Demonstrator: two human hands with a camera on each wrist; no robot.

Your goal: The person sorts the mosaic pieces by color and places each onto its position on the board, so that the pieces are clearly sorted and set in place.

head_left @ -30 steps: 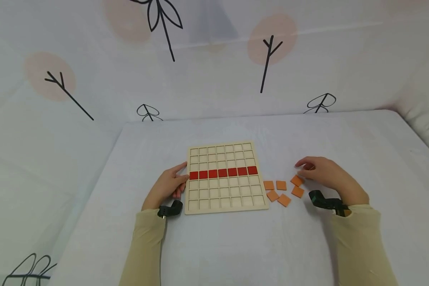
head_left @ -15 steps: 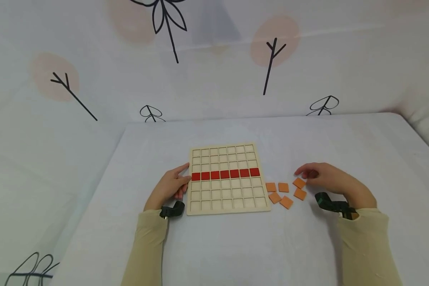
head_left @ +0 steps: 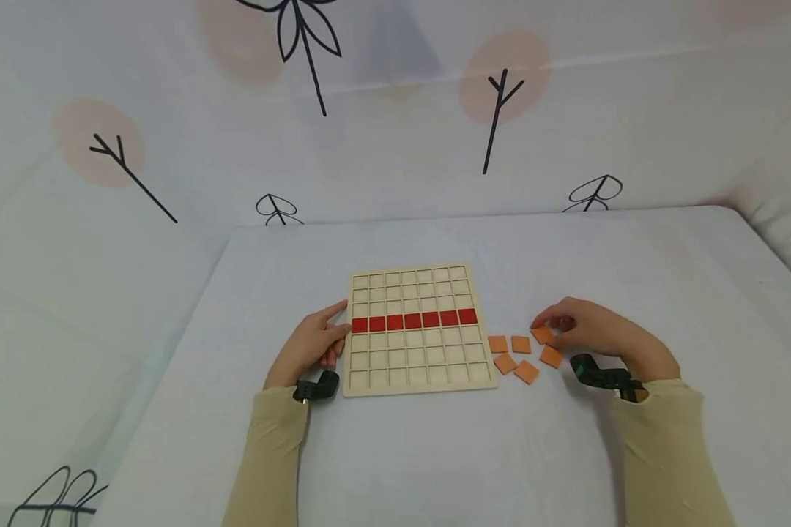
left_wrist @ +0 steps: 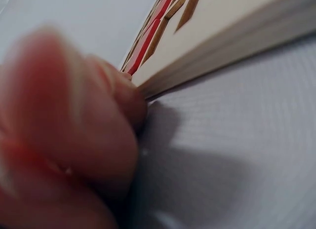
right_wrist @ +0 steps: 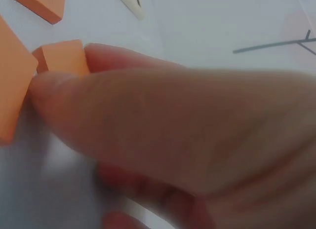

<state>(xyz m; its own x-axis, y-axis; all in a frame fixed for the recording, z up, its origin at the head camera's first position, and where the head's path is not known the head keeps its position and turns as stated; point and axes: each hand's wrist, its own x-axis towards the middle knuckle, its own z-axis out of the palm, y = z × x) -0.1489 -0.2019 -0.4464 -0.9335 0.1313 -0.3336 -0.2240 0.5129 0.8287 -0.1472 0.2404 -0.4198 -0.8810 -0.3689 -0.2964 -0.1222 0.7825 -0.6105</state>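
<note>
A pale wooden grid board point(head_left: 409, 375) lies on the white cloth, with one row of red tiles point(head_left: 412, 320) across its middle. At the board's left edge is my left hand point(head_left: 308, 344), index finger extended and thumb touching the edge beside the red row. The left wrist view shows the fingertips close up against the board's side. To the right of the board, my right hand point(head_left: 589, 327) pinches an orange square tile point(right_wrist: 66, 56) between thumb and index finger. Its other fingers are curled beneath the palm.
Several more orange tiles point(head_left: 521, 344) lie loose between the board and my right hand. One of them point(right_wrist: 10, 81) sits right beside the thumb tip in the right wrist view. A white patterned cloth point(head_left: 395, 146) hangs behind the table.
My right hand has moved slightly left over the uppermost orange tile, and its thumb and index finger have come to either side of it. The left hand stays at the board.
</note>
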